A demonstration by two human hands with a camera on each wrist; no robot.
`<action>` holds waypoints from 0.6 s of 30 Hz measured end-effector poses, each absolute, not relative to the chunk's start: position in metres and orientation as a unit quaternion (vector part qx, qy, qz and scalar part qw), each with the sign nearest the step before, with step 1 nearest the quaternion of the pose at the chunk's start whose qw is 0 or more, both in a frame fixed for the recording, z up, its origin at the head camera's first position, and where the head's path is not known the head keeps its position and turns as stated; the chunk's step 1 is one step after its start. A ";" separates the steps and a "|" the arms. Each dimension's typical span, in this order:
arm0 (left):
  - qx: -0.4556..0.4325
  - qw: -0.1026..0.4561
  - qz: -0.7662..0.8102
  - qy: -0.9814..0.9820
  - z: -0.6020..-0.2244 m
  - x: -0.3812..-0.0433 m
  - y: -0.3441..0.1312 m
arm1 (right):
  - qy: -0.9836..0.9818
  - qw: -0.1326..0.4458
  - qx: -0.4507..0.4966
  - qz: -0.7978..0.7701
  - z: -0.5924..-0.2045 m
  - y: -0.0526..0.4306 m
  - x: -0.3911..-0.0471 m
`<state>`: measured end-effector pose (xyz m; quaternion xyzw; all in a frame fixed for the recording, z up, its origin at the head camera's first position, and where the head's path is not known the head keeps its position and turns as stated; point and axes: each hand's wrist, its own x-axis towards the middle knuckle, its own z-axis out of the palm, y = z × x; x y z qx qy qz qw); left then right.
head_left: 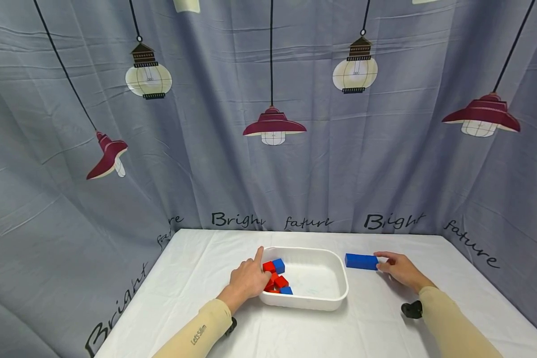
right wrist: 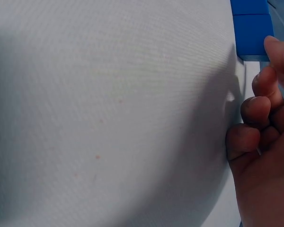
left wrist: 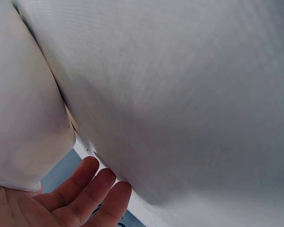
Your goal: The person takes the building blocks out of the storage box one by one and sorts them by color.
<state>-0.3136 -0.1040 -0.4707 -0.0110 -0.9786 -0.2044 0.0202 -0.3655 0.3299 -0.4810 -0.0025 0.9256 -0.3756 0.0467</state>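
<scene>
A white plastic tub sits mid-table with several red cubes and blue cubes at its left end. My left hand holds the tub's left side, index finger stretched along the rim and thumb over the inside. In the left wrist view, its other fingers extend loosely beside the tub wall. To the right of the tub lies a blue row of blocks, a seam showing between two blocks. My right hand pinches the right end block between thumb and index finger.
A white cloth covers the table. Behind it hangs a grey-blue curtain printed with lamps and lettering. Each wrist wears a black device.
</scene>
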 end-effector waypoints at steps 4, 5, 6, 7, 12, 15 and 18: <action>-0.012 0.020 -0.204 -0.979 -0.471 -0.313 -0.104 | 0.924 0.041 -0.005 -0.380 -0.481 0.330 -0.366; -0.013 0.021 -0.204 -0.979 -0.471 -0.313 -0.104 | 0.924 0.039 -0.007 -0.381 -0.480 0.329 -0.366; -0.013 0.021 -0.204 -0.979 -0.472 -0.313 -0.104 | 0.924 0.037 -0.010 -0.380 -0.480 0.329 -0.366; -0.013 0.021 -0.204 -0.979 -0.472 -0.313 -0.104 | 0.924 0.036 -0.012 -0.380 -0.479 0.328 -0.366; -0.013 0.019 -0.203 -0.979 -0.473 -0.314 -0.104 | 0.925 0.035 -0.030 -0.378 -0.472 0.323 -0.367; -0.011 0.018 -0.203 -0.979 -0.472 -0.313 -0.104 | 0.923 0.036 -0.044 -0.381 -0.466 0.318 -0.367; -0.010 0.019 -0.203 -0.979 -0.472 -0.314 -0.104 | 0.921 0.040 -0.055 -0.385 -0.459 0.312 -0.367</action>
